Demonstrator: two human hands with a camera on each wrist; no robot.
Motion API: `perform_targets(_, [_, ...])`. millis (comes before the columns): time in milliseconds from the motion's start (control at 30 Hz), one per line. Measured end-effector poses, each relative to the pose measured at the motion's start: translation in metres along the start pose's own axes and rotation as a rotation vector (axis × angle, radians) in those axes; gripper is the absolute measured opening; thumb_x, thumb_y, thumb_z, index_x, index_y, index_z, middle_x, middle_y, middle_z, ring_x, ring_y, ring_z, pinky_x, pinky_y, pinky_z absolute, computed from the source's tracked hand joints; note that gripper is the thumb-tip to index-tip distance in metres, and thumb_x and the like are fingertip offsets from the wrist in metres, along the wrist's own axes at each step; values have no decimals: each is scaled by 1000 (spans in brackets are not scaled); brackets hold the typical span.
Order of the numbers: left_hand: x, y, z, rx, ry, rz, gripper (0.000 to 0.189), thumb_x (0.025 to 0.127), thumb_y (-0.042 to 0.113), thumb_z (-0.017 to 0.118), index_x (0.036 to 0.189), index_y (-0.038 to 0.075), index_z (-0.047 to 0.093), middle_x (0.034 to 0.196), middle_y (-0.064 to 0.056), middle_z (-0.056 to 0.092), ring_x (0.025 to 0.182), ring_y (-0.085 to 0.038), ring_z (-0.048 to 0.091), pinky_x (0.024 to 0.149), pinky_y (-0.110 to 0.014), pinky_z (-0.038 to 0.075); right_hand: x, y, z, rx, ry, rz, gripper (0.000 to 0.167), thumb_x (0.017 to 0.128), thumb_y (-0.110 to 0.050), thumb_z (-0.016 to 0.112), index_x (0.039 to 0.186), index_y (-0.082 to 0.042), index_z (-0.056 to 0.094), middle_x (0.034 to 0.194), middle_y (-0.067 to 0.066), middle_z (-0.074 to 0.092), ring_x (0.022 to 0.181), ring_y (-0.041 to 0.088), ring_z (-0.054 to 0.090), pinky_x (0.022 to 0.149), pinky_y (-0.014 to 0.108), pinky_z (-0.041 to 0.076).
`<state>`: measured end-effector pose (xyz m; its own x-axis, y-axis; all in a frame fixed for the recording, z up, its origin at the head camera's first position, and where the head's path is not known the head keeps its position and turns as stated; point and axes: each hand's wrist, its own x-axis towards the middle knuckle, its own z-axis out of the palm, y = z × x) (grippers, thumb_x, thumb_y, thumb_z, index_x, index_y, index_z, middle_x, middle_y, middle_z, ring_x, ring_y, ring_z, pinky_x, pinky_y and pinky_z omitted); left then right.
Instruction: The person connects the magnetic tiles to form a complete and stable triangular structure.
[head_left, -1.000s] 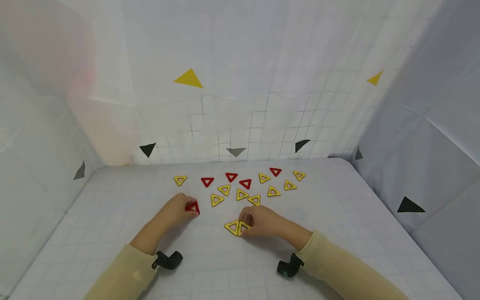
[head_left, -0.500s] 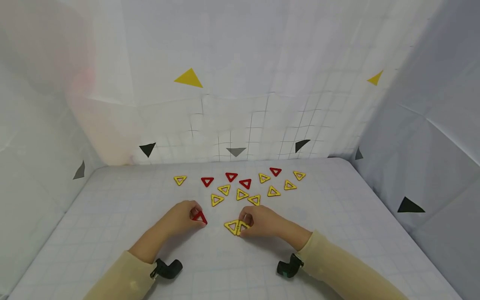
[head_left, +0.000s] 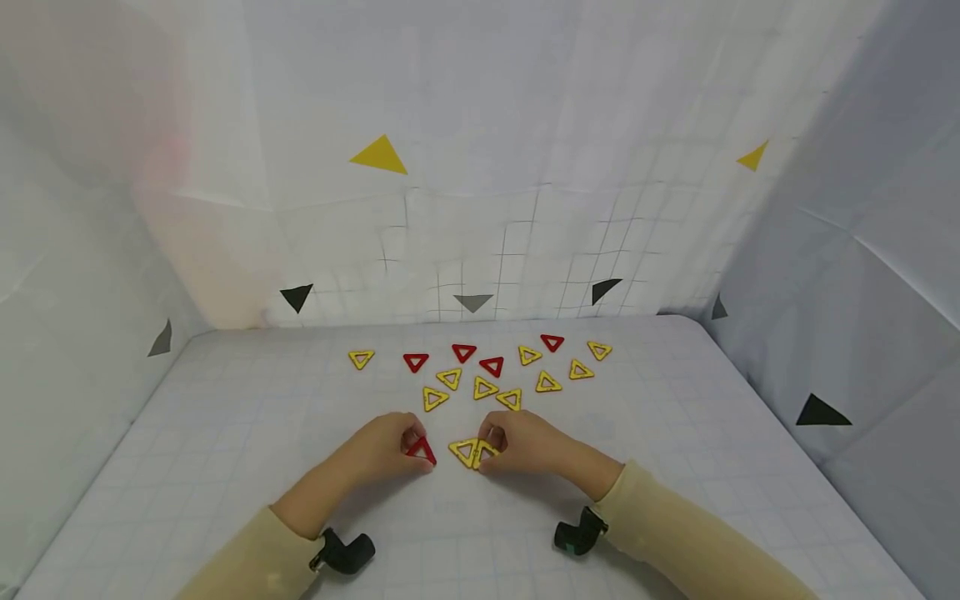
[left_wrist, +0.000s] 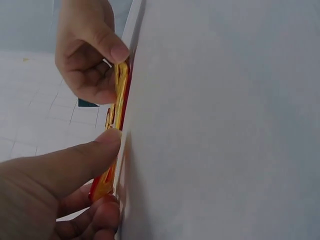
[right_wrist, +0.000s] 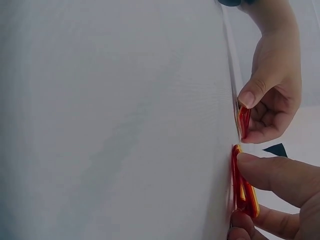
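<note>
My left hand (head_left: 386, 450) pinches a red open-centred triangle tile (head_left: 430, 452) by its left side, thumb in front and fingers behind. A narrow gap separates it from two yellow triangle tiles that lie edge to edge as a diamond. My right hand (head_left: 528, 442) pinches the right yellow tile (head_left: 479, 446) of that pair; the left yellow tile (head_left: 459, 456) joins it. In the left wrist view the held red tile (left_wrist: 103, 186) appears edge-on, low by the white surface. From the right wrist view, the tiles (right_wrist: 240, 182) at my right fingers look red with a yellow edge.
Several yellow triangle tiles (head_left: 425, 400) and red triangle tiles (head_left: 408, 359) lie scattered flat on the white table (head_left: 225, 433) beyond my hands. White sheet walls (head_left: 480, 242) close off the back and sides. Each wrist carries a black camera (head_left: 351, 554).
My left hand has carried the red triangle tile right and toward me, close to the yellow pair. My right hand stays almost still on the right yellow tile.
</note>
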<state>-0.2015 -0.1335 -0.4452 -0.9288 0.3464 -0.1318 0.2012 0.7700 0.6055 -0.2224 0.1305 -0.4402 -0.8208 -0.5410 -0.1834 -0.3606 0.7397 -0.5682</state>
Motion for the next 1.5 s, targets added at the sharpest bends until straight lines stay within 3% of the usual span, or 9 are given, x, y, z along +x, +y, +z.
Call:
perform_targets(233, [1,5,8,13,-14,51,37,77,35,88,98,15,64,81,3,56,76,-13,52,67,-30,45,2,0,2,3,7,17,32,79,-34,85,101,-21,65,82,-8,60,77,12,55,70,30,48])
perform_targets(533, [2,13,17,35,-11,66,40,77,37,88,98,15,63,78,5,56,72,-12,52,64,-29,45,3,-1,5,-2,26,17,32,79,-33,86,100,-20,66,80,-8,59,75,11,55,68,30,47])
perform_targets(1000, [2,20,21,52,8,76,38,78,37,86,95,14,61,75,4,54,69,-11,50,60,-27,41,2,-5,5,-5,29,22,31,79,-31,85,99,-19,65,79,-7,60,74,12,55,68,30,47])
perform_targets(1500, [2,25,26,51,29,33,36,79,35,86,92,13,60,72,2,53,65,-12,48,56,-27,39,3,-6,6,-3,28,24,32,79,-32,86,100,-19,65,80,-8,60,75,12,56,69,30,48])
